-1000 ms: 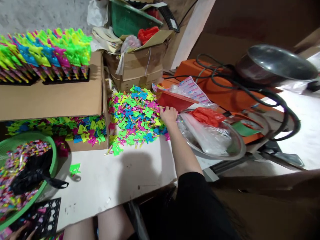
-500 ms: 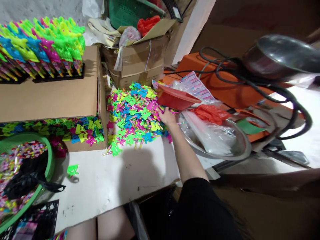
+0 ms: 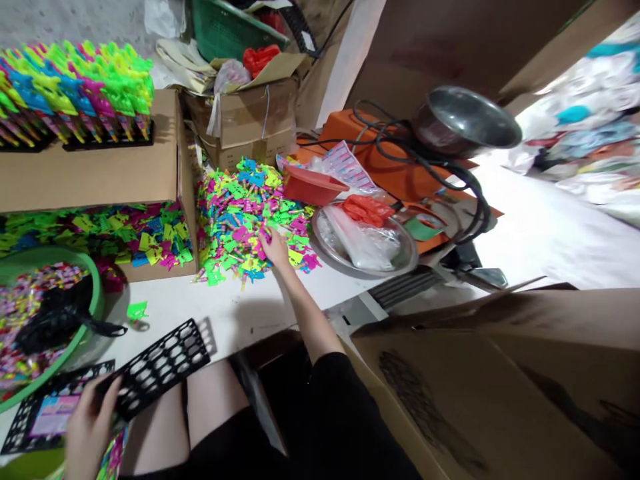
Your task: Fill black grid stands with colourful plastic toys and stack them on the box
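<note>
Left hand [image 3: 91, 421]'s pinching a black rack [image 3: 161, 367], right hand [image 3: 276, 249]'s in the toys [image 3: 240, 217], can't tell if it's gripping any.

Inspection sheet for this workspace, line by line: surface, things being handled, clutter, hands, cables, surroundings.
Surface: white table; one green piece lies apart from the pile.
Things handled: black rack with rows of holes; the pile, of colourful pieces.
Clutter: green basket holding a black bag and small items; basin with clear plastic and a red bag.
Hands: left hand grips the rack; right hand is at the pile, its grip unclear.
Cables: black cables looped beside a steel bowl.
Surroundings: carton at right; grey wall behind.
</note>
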The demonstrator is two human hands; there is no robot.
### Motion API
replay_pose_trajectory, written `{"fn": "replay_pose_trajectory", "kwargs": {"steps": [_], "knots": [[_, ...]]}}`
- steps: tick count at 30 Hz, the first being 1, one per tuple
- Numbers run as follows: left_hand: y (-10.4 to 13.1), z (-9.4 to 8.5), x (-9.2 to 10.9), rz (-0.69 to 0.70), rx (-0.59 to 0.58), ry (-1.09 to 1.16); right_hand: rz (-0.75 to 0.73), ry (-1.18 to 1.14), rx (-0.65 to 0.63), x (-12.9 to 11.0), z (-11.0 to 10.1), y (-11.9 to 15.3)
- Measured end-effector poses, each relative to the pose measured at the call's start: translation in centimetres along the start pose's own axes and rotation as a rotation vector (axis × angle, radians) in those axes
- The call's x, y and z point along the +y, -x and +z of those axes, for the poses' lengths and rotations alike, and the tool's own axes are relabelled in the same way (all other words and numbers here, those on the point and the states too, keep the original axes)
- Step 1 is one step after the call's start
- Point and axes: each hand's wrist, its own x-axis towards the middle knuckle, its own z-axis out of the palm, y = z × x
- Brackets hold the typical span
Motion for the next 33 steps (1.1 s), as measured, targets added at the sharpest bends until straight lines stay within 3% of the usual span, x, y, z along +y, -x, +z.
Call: {"fn": "replay_pose_trajectory", "kwargs": {"steps": [4,6,8,11,14,19,22,25,28,33], "knots": [[-2.1,7.8,2.6,-0.101,-0.171,0.326,-0.011,0.033,-0.006,-3.2,1.5,4.6],[-2.6,10.5,2.8,-0.103,-0.219,0.394,-0.039,0.034,-0.022,-5.0,2.6,7.3],[-3.1,11.9,2.5,-0.088,-0.217,0.373,-0.092,0.017,-0.061,-6.6,3.8,9.8],[-4.1,12.1,1.0,-0.034,-0.103,0.313,-0.172,-0.041,-0.103,-7.8,4.6,11.9],[-5.1,11.2,-1.0,-0.011,-0.056,0.272,-0.163,-0.083,-0.026,-6.0,3.3,10.9],[-5.4,10.1,-3.6,0.087,0.036,0.103,0.088,0.052,0.145,3.3,-2.0,5.7],[-5.0,10.3,-4.1,0.199,0.088,-0.084,0.226,0.101,0.069,9.1,-4.3,3.4],[-5.0,10.8,-4.2,0.208,0.130,-0.185,0.268,0.070,-0.029,12.6,-4.9,1.9],[-5.1,11.0,-4.2,0.176,0.144,-0.232,0.253,0.055,-0.032,13.3,-4.1,0.7],[-4.9,11.1,-3.9,0.169,0.130,-0.292,0.174,-0.001,0.004,10.8,-1.7,0.2]]}}
